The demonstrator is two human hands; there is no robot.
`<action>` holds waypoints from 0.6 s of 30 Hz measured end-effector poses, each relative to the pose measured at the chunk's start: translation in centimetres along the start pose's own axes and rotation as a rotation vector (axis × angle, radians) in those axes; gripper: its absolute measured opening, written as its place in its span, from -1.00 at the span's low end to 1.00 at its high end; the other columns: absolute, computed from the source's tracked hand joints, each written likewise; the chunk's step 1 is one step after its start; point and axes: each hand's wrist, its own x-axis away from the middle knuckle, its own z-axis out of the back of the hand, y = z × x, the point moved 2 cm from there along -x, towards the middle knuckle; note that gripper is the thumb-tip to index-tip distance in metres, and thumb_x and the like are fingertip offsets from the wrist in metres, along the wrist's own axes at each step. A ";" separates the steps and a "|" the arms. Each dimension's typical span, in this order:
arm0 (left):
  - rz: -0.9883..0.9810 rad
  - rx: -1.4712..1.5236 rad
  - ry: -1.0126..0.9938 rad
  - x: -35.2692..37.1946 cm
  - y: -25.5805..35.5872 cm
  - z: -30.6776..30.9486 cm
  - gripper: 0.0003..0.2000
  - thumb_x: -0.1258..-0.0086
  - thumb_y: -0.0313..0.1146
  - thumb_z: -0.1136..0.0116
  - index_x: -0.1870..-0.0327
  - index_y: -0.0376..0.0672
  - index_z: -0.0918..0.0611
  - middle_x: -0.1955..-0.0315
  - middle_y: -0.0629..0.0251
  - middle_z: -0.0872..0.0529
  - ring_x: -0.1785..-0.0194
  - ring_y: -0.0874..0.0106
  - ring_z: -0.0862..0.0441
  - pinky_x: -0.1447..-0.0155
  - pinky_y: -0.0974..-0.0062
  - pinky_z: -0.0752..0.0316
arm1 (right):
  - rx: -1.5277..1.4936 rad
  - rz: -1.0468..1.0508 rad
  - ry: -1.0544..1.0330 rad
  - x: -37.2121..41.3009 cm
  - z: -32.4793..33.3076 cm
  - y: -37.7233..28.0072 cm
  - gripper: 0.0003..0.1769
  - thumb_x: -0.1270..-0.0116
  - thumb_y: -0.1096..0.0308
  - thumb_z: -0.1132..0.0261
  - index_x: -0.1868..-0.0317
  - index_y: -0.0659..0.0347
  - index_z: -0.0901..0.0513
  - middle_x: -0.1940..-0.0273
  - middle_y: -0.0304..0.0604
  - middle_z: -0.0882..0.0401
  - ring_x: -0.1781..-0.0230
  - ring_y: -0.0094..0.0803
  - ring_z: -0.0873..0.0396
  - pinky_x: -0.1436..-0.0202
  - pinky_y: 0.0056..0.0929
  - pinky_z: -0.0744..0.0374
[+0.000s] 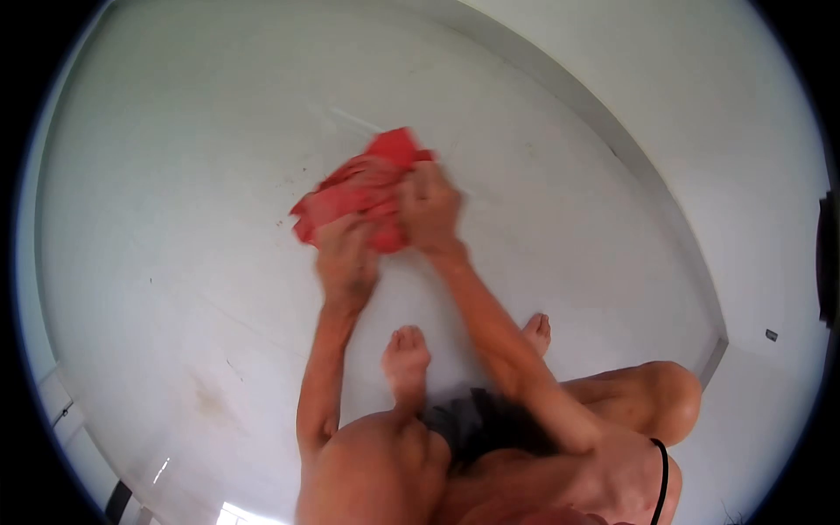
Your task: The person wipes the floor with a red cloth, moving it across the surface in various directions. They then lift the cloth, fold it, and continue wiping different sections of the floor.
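A crumpled red cloth (pixel 354 185) lies bunched on the pale floor (pixel 219 175) in front of my bare feet. At its near edge my left hand (pixel 346 261) has its fingers curled onto the fabric. My right hand (pixel 429 208) grips the cloth's right side, with folds bunched beside the fingers. Both hands are somewhat blurred, and their fingertips are partly hidden in the cloth.
Dark specks (pixel 293 188) dot the floor just left of the cloth. A brownish smear (pixel 210 402) marks the lower left. Grey skirting (pixel 612 131) curves along the white wall (pixel 726 157) on the right. My feet (pixel 407 357) are close to the hands.
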 end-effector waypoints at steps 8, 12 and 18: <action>-0.297 0.449 -0.495 -1.8 9.9 -15.1 -0.72 -0.32 -0.51 -0.30 -0.05 -0.21 -0.68 -0.16 0.15 -0.69 -0.12 0.07 -0.65 -0.17 0.11 -0.60 | 0.661 -0.195 0.120 -0.3 15.2 18.9 -0.77 -0.52 0.31 -0.26 -0.04 0.24 -0.70 0.08 0.06 -0.74 0.05 0.07 -0.70 0.06 -0.02 -0.67; 0.020 0.343 -0.336 -1.7 6.6 -18.1 -0.66 -0.44 -0.33 -0.33 -0.20 -0.16 -0.64 -0.23 0.16 -0.66 -0.18 0.06 -0.64 -0.06 0.11 -0.67 | 0.747 -0.343 0.078 2.1 17.8 21.0 -0.58 -0.58 0.15 -0.26 -0.28 0.23 -0.63 -0.12 0.08 -0.69 -0.22 0.07 -0.63 -0.17 -0.02 -0.66; 0.227 0.081 -0.362 -5.1 5.6 -19.0 -0.28 -0.36 -0.08 -0.47 -0.49 -0.11 -0.45 -0.38 0.04 -0.52 -0.34 0.02 -0.52 -0.13 0.10 -0.69 | 0.642 -0.739 0.019 2.2 17.4 17.1 -0.23 -0.54 -0.11 -0.31 -0.54 0.20 -0.38 -0.33 0.18 -0.54 -0.26 0.11 -0.61 -0.27 0.00 -0.62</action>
